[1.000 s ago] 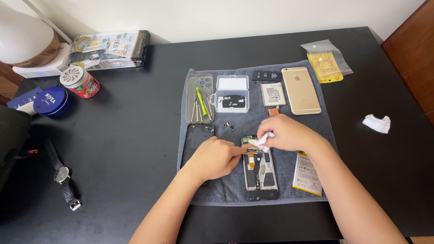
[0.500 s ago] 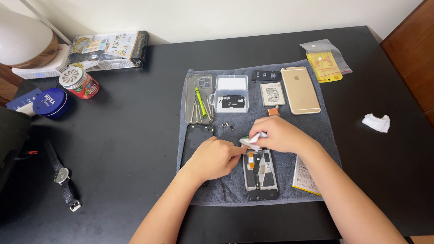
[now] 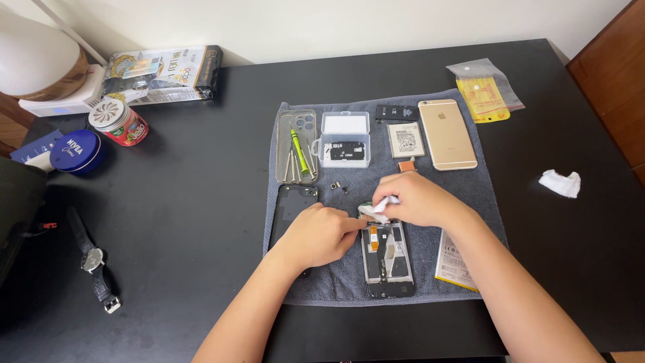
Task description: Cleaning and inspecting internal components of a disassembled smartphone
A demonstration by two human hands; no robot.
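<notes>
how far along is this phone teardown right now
Done: the opened phone lies on the grey towel with its insides bare, the black back cover aside. In hand: the right hand presses a white wipe at its top; the left hand steadies it. Left: nothing looks refitted.

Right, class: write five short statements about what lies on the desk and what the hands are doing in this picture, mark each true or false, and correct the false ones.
1. The right hand holds a small white wipe over the opened phone. True.
2. The gold phone lies face up with its screen lit. False: it lies back side up on the grey towel.
3. A wristwatch lies on the black desk, left of the towel. True.
4. The green-handled screwdriver is in the left hand. False: it rests in a clear tray, apart from both hands.
5. A crumpled white tissue lies on the towel. False: it lies on the desk, right of the towel.
</notes>
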